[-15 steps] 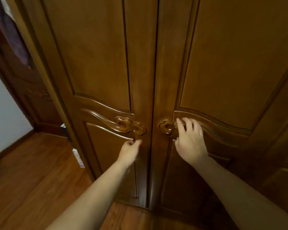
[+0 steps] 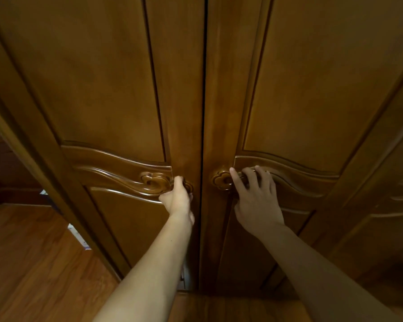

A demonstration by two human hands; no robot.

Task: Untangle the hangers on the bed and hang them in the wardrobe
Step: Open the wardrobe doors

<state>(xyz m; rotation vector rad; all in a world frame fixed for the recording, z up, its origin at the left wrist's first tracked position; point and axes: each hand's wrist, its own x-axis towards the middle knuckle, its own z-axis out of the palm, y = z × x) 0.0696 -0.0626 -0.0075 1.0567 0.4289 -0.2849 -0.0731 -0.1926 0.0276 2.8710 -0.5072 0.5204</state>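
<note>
Polished brown wooden floor (image 2: 33, 263) met the tall carved brown wooden wardrobe (image 2: 102, 89), doors closed. Left hand (image 2: 178, 201) gripped the left carved handle (image 2: 158, 182); right hand (image 2: 254, 196) curled over the right carved handle (image 2: 221, 180). Hangers were not in view; opening, untangling and hanging remained.

Down at lower left, a glossy reddish-brown wooden floor (image 2: 28, 270) runs back to a dark skirting board (image 2: 16, 198) in the shadows, while a pale, blurred scrap of something (image 2: 78, 235) pokes out at floor level, too unclear to identify from here.
</note>
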